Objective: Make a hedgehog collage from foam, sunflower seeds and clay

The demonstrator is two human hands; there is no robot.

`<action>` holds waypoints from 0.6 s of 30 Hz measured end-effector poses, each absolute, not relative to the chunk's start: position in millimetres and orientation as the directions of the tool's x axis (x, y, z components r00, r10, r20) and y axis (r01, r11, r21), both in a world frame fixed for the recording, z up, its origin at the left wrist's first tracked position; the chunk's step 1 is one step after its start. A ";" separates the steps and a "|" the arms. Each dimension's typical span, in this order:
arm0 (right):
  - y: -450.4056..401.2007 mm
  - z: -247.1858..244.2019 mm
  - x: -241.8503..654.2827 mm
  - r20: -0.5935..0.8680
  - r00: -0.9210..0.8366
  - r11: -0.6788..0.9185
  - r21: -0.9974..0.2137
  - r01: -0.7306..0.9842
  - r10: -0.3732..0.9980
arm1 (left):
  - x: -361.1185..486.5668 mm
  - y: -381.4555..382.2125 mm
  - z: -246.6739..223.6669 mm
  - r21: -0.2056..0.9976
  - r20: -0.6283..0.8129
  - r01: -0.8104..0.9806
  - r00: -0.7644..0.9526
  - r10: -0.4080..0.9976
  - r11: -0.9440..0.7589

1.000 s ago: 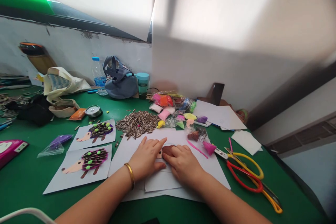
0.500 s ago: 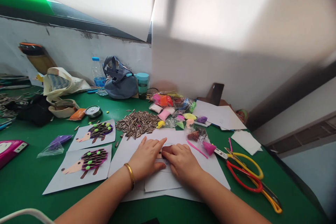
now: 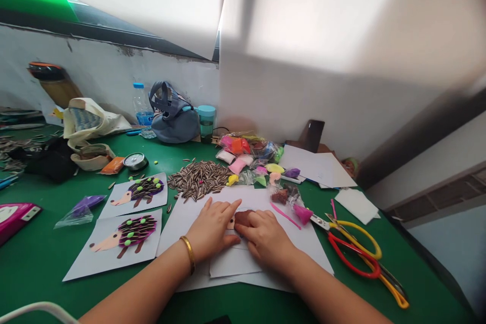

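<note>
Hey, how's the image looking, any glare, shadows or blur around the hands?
Head view: the white window covering is bright up top, with soft-edged shadows; head view: the upper right corner is dark and blurred; head view: left hand and right hand look fairly sharp.

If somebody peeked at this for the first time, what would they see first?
Probably the two hedgehog pictures with bright green dots, lying on the green table left of the hands. Next might come the big heap of sunflower seeds just behind the white paper. The scissors' red handle also stands out, over on the right.
</note>
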State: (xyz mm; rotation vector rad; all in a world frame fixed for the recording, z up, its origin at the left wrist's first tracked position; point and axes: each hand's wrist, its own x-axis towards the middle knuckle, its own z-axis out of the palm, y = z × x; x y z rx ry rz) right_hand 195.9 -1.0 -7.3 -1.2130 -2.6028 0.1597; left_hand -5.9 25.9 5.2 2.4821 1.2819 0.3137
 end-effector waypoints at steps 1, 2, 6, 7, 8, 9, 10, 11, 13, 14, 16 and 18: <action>-1.3 -6.8 195.3 0.194 -0.620 0.650 -0.202 0.733 0.760 | -5.7 25.6 5.5 0.385 0.041 0.748 0.571 0.820 -0.541; -1.6 -6.3 194.9 0.197 -0.623 0.653 -0.196 0.732 0.757 | -5.5 25.4 5.9 0.384 0.039 0.749 0.572 0.819 -0.541; -2.3 -5.9 196.0 0.194 -0.615 0.644 -0.201 0.738 0.765 | -5.8 25.3 6.2 0.381 0.038 0.749 0.572 0.819 -0.541; -2.4 -6.2 196.6 0.192 -0.611 0.640 -0.203 0.741 0.768 | -6.1 25.5 6.0 0.380 0.040 0.749 0.572 0.819 -0.542; -2.5 -6.4 197.0 0.192 -0.609 0.638 -0.203 0.743 0.770 | -6.4 25.7 5.8 0.381 0.042 0.748 0.573 0.818 -0.543; -2.5 -6.6 197.1 0.191 -0.609 0.639 -0.202 0.743 0.769 | -6.6 25.8 5.6 0.382 0.043 0.746 0.575 0.817 -0.545; -2.6 -6.7 197.0 0.192 -0.613 0.642 -0.201 0.739 0.766 | -6.7 26.0 5.5 0.384 0.044 0.745 0.576 0.816 -0.546; -2.6 -6.7 196.7 0.192 -0.619 0.648 -0.200 0.735 0.761 | -6.7 26.1 5.5 0.386 0.043 0.744 0.576 0.816 -0.545; -2.6 -6.3 195.9 0.191 -0.629 0.657 -0.198 0.727 0.753 | -6.4 26.2 5.8 0.388 0.041 0.745 0.574 0.818 -0.543; -2.5 -6.0 195.8 0.190 -0.632 0.660 -0.198 0.725 0.752 | -6.2 26.2 6.0 0.388 0.040 0.746 0.574 0.818 -0.542; -2.3 -5.5 196.3 0.192 -0.627 0.655 -0.203 0.727 0.755 | -5.9 26.2 6.1 0.387 0.040 0.747 0.572 0.819 -0.541; -2.2 -5.4 197.4 0.199 -0.610 0.641 -0.216 0.736 0.767 | -5.9 26.0 6.1 0.386 0.040 0.747 0.573 0.818 -0.542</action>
